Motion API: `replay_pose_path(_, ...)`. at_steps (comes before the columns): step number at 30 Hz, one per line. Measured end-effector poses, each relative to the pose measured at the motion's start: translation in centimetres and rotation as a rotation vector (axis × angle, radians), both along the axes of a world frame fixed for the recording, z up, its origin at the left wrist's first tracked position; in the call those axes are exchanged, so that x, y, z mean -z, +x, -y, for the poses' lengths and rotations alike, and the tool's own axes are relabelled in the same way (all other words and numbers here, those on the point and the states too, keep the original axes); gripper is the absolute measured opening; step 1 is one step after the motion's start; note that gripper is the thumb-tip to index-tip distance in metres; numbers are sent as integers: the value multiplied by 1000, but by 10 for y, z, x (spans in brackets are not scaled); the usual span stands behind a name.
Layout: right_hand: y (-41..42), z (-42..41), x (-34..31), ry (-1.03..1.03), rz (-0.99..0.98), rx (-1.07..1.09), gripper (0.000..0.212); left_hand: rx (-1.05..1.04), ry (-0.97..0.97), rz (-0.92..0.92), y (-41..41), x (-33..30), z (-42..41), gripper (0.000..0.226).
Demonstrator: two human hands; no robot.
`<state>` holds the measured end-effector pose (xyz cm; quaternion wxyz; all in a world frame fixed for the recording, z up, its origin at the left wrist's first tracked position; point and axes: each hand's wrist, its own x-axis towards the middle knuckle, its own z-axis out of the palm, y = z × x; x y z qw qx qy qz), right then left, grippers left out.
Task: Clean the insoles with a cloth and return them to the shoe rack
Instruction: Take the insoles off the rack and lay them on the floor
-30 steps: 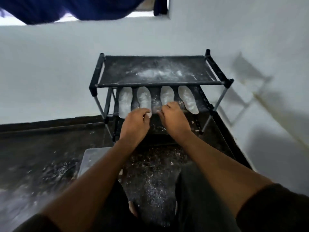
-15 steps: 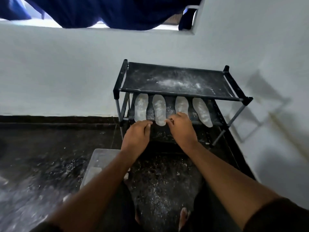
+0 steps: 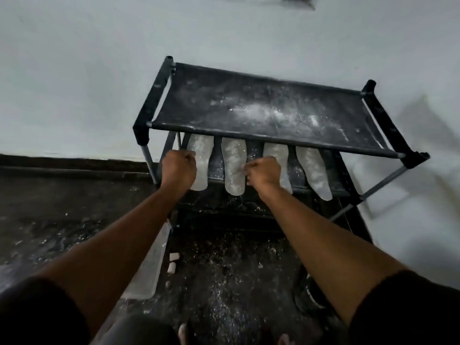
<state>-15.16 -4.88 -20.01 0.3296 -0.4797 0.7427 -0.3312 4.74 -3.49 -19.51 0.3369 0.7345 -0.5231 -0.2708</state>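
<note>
both hands curl at the middle shelf; whether either grip actually holds an insole cannot be told.

left hand [image 3: 178,169] covers the edge of the leftmost pale speckled foam insole [image 3: 201,165]; right hand [image 3: 263,171] sits between the second insole [image 3: 234,168] and third insole [image 3: 277,154]. a fourth insole [image 3: 314,175] lies furthest right. all four lie on the dusty black fabric-and-tube shoe rack [image 3: 261,113], against a white wall [image 3: 99,70].

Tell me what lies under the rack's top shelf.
Four pale insoles lie side by side on the lower shelf; the top shelf hides their far ends, and the hands cover parts of two.
</note>
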Motion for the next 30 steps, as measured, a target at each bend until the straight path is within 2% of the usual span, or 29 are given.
replay_pose_path(5, -11, 51, 29, 102, 44, 85, 17, -63, 74, 87, 8, 22, 33, 26)
replay_pose_path(12, -13, 39, 14, 123, 263, 164, 23, -166, 177, -14, 23, 31, 42, 32)
replay_pose_path(17, -17, 46, 11, 268, 404, 128, 19, -205, 212, -90, 25, 28, 49, 31)
replay_pose_path(24, -13, 64, 21, 342, 421, 168, 15, -144, 197, 28, 20, 27, 64, 34)
replay_pose_path(30, -20, 69, 23, 407, 493, 140, 9, -164, 214, -8, 19, 34, 71, 39)
